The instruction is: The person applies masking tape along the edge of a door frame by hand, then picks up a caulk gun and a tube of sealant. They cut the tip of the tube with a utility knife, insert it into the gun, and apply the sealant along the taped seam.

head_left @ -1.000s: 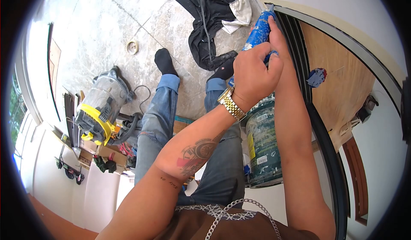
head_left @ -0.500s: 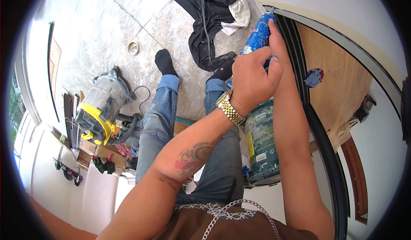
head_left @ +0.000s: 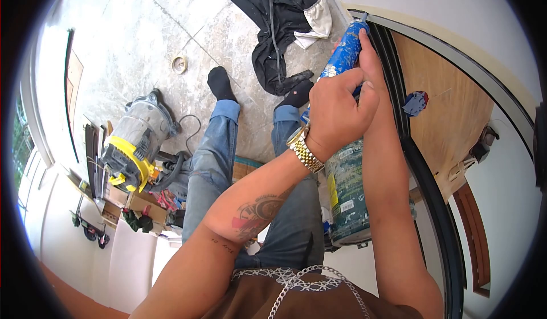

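Note:
A paint-smeared blue caulking gun (head_left: 343,54) points away from me, its grey nozzle tip beside the corner of the dark frame (head_left: 387,51). My left hand (head_left: 342,108), with a gold-coloured watch (head_left: 305,151) at the wrist, is closed around the rear of the gun; the trigger is hidden beneath it. Farther forward, my right hand (head_left: 369,57) wraps the barrel from the right side, with a finger stretched along it toward the nozzle. Most of its other fingers are hidden behind the barrel.
A green paint-spattered bucket (head_left: 348,199) stands beside my right leg. Black clothing (head_left: 290,23) with a cable across it lies on the tiled floor, near a tape roll (head_left: 179,64). A grey-and-yellow vacuum cleaner (head_left: 137,142) is at left. A crumpled rag (head_left: 415,103) rests on the wooden panel (head_left: 444,74).
The caulking gun and both hands have shifted very slightly toward me, the nozzle staying by the frame corner. My grip looks the same.

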Demonstrator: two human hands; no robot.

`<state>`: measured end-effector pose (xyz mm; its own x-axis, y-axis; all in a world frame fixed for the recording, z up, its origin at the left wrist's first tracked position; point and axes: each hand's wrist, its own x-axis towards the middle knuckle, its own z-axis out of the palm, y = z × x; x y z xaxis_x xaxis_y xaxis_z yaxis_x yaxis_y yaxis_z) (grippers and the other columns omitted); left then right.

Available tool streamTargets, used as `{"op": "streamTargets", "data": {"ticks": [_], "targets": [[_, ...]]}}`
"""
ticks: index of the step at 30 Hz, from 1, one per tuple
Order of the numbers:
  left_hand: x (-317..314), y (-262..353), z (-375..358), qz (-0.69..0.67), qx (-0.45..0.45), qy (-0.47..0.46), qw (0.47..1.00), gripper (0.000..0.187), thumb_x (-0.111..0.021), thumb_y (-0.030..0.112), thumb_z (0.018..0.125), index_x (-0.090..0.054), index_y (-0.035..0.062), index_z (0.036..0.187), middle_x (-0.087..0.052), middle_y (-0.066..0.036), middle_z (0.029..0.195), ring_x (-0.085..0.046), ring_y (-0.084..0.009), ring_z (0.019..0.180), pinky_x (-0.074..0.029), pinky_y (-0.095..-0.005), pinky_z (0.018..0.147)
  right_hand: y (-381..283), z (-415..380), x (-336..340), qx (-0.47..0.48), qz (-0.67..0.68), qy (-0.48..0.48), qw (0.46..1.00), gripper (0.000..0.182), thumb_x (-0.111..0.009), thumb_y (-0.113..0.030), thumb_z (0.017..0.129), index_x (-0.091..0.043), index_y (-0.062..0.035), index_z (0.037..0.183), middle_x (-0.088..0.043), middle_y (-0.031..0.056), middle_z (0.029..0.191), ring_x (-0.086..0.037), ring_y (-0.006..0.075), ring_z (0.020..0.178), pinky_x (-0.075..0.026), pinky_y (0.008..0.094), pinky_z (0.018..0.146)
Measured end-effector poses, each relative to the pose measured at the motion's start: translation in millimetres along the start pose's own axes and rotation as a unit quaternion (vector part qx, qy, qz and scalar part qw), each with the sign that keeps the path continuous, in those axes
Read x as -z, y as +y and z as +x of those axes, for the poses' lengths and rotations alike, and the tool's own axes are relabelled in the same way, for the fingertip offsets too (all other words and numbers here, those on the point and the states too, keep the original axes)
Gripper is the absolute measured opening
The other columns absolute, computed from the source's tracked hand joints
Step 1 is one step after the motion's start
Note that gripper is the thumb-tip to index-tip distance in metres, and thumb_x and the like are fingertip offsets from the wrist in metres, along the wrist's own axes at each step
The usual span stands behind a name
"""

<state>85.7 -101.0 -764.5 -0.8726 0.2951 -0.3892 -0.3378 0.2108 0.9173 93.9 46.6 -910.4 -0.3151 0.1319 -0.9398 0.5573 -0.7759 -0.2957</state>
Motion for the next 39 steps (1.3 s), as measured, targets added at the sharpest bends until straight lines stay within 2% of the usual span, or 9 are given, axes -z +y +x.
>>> {"op": "streamTargets", "data": {"ticks": [3, 5, 8, 10, 12, 14, 21, 23, 39], "targets": [[1.1, 5.9, -1.6, 0.006, -0.004, -0.002, 1.000, 0.023, -0.058, 0.016, 0.091, -0.064, -0.0016, 0.078, -0.052, -0.008, 0.056, -0.049, -0.0122, 0.053, -0.042, -0.0323, 0.053, -1.4, -6.0, -2.2, 0.010, -0.027, 0.007, 1.000, 0.055, -0.049, -0.059, 0.103, -0.061, -0.0050, 0.101, -0.069, 0.0115, 0.089, -0.069, 0.0239, 0.081, -0.058, 0.0393, 0.075], [0.2, 9.1, -2.3, 0.003, 0.012, 0.015, 1.000, 0.025, -0.061, 0.021, 0.085, -0.058, 0.0034, 0.068, -0.055, -0.021, 0.058, -0.058, -0.0422, 0.055, -0.044, -0.0480, 0.053, -2.1, -8.2, -2.7, 0.015, -0.030, 0.005, 0.999, 0.055, -0.049, -0.058, 0.103, -0.062, -0.0052, 0.101, -0.069, 0.0111, 0.089, -0.069, 0.0235, 0.081, -0.058, 0.0390, 0.075], [-0.7, 12.0, -3.6, -0.008, -0.002, 0.023, 1.000, 0.026, -0.061, 0.021, 0.085, -0.057, 0.0034, 0.067, -0.054, -0.020, 0.057, -0.057, -0.0421, 0.054, -0.044, -0.0479, 0.052, -3.9, -13.1, -3.5, 0.013, -0.043, 0.009, 0.999, 0.055, -0.047, -0.058, 0.104, -0.062, -0.0057, 0.100, -0.069, 0.0105, 0.089, -0.069, 0.0228, 0.080, -0.058, 0.0384, 0.075], [0.3, 15.3, -4.7, -0.008, -0.003, 0.024, 1.000, 0.026, -0.061, 0.021, 0.085, -0.057, 0.0034, 0.067, -0.054, -0.020, 0.057, -0.057, -0.0422, 0.054, -0.044, -0.0479, 0.052, -4.6, -15.1, -1.4, 0.008, 0.001, 0.001, 1.000, 0.040, -0.057, -0.046, 0.104, -0.063, -0.0067, 0.108, -0.068, 0.0091, 0.096, -0.068, 0.0229, 0.084, -0.058, 0.0419, 0.078], [1.4, 17.0, -6.6, -0.008, -0.003, 0.024, 1.000, 0.026, -0.061, 0.021, 0.085, -0.057, 0.0034, 0.066, -0.053, -0.020, 0.057, -0.057, -0.0423, 0.054, -0.043, -0.0479, 0.052, -3.8, -15.9, 0.0, 0.007, 0.008, -0.002, 1.000, 0.040, -0.057, -0.046, 0.104, -0.063, -0.0067, 0.108, -0.068, 0.0091, 0.096, -0.068, 0.0228, 0.084, -0.058, 0.0417, 0.078], [3.3, 18.0, -9.4, 0.018, -0.013, 0.003, 1.000, 0.024, -0.058, 0.017, 0.092, -0.063, -0.0012, 0.077, -0.050, -0.009, 0.056, -0.047, -0.0139, 0.051, -0.041, -0.0334, 0.052, -4.4, -17.9, 1.2, 0.007, 0.014, -0.004, 1.000, 0.040, -0.057, -0.046, 0.104, -0.064, -0.0066, 0.108, -0.069, 0.0090, 0.096, -0.068, 0.0228, 0.083, -0.058, 0.0415, 0.078], [2.5, 28.0, -14.4, 0.014, -0.009, 0.003, 1.000, 0.025, -0.059, 0.018, 0.092, -0.062, -0.0011, 0.077, -0.049, -0.010, 0.056, -0.045, -0.0144, 0.051, -0.040, -0.0342, 0.052, -3.8, -19.3, 2.3, 0.018, -0.029, 0.002, 0.999, 0.056, -0.047, -0.059, 0.104, -0.062, -0.0049, 0.100, -0.068, 0.0112, 0.088, -0.068, 0.0237, 0.081, -0.058, 0.0394, 0.076], [1.3, 31.5, -15.2, 0.005, -0.006, 0.024, 1.000, 0.032, -0.061, 0.022, 0.088, -0.054, 0.0027, 0.065, -0.051, -0.021, 0.057, -0.054, -0.0421, 0.053, -0.041, -0.0466, 0.051, -5.2, -21.7, 3.3, 0.022, -0.029, -0.001, 0.999, 0.057, -0.047, -0.059, 0.103, -0.062, -0.0048, 0.101, -0.068, 0.0114, 0.089, -0.068, 0.0239, 0.082, -0.058, 0.0396, 0.076], [7.3, 52.1, -25.5, -0.010, -0.009, 0.014, 1.000, 0.038, -0.063, 0.023, 0.089, -0.048, 0.0035, 0.061, -0.046, -0.019, 0.053, -0.050, -0.0399, 0.048, -0.039, -0.0455, 0.049, -9.5, -51.5, -5.5, 0.028, -0.015, -0.008, 0.999, 0.057, -0.052, -0.060, 0.101, -0.060, -0.0042, 0.104, -0.068, 0.0120, 0.089, -0.068, 0.0248, 0.083, -0.058, 0.0402, 0.078]]}}
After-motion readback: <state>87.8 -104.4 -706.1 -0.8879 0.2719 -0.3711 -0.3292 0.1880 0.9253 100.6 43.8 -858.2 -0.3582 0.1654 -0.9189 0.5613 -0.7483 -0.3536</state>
